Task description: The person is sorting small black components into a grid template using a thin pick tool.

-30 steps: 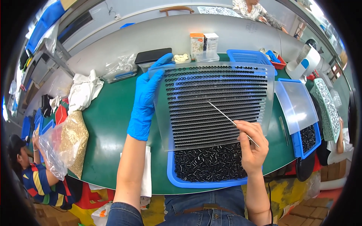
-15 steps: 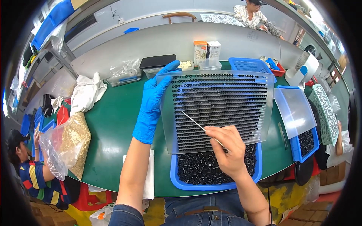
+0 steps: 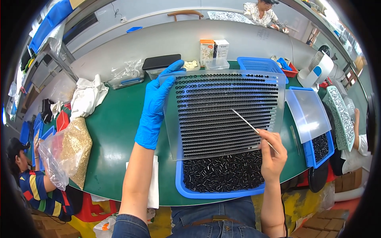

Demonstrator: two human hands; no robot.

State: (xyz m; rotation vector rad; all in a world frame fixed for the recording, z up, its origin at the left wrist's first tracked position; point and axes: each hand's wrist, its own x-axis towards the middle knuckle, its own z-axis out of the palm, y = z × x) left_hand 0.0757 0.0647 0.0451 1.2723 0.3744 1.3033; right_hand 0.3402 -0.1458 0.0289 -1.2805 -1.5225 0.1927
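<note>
My left hand (image 3: 152, 107), in a blue glove, grips the upper left edge of a clear plastic sheet (image 3: 171, 131). Rows of small black cylindrical parts (image 3: 226, 101) cover the sheet, which is held tilted above a blue tray (image 3: 222, 194). Loose black parts (image 3: 222, 174) fill that tray. My bare right hand (image 3: 274, 152) is closed round a thin metal rod (image 3: 247, 121). The rod's tip lies over the middle rows, toward their right half; whether it touches a part I cannot tell.
On the right stands another blue tray (image 3: 321, 158) of black parts, partly under a clear sheet (image 3: 309, 115), with tweezers (image 3: 295, 139) beside it. A bag of gold-coloured pieces (image 3: 79, 150) sits left. Behind are a blue basket (image 3: 262, 65) and a black-lidded box (image 3: 160, 62). Other people work around.
My right hand has moved right with the rod, whose tip shifted from the left part of the rows to right of the middle. My left hand still holds the sheet.
</note>
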